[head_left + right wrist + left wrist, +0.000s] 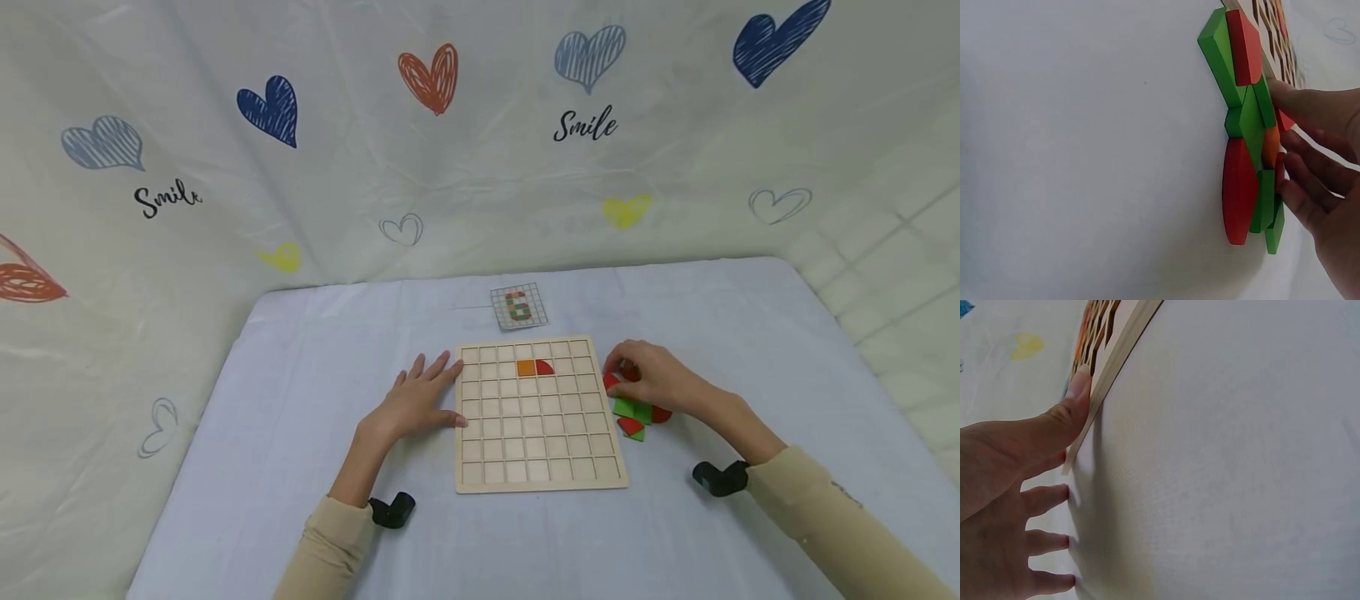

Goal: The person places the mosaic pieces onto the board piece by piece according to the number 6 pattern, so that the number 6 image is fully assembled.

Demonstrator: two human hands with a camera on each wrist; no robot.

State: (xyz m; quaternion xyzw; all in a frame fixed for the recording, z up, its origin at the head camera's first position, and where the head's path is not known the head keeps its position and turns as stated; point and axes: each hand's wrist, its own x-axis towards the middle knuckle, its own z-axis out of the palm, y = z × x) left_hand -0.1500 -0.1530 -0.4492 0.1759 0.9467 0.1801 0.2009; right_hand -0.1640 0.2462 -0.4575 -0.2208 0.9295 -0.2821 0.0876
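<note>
A square wooden grid board (512, 427) lies on the table. In its second row, an orange square tile (527, 368) sits beside a red quarter-circle tile (543, 367). My left hand (416, 403) is spread at the board's left side, thumb on the rim and the other fingers resting on or near the cloth. Just past the right edge, my right hand (660, 379) pinches a red tile (611, 382) between thumb and curled fingers. Below that hand lie green tiles (1250, 128) and more red tiles (1239, 190), heaped together, with part of an orange tile (1270, 147) showing.
Behind the board lies a small gridded pattern card (519, 307) with a coloured figure. A white cloth (300, 417) covers the table. At the back hangs a pale curtain (487, 167) printed with hearts. Black wrist cameras (393, 510) are strapped by both sleeves.
</note>
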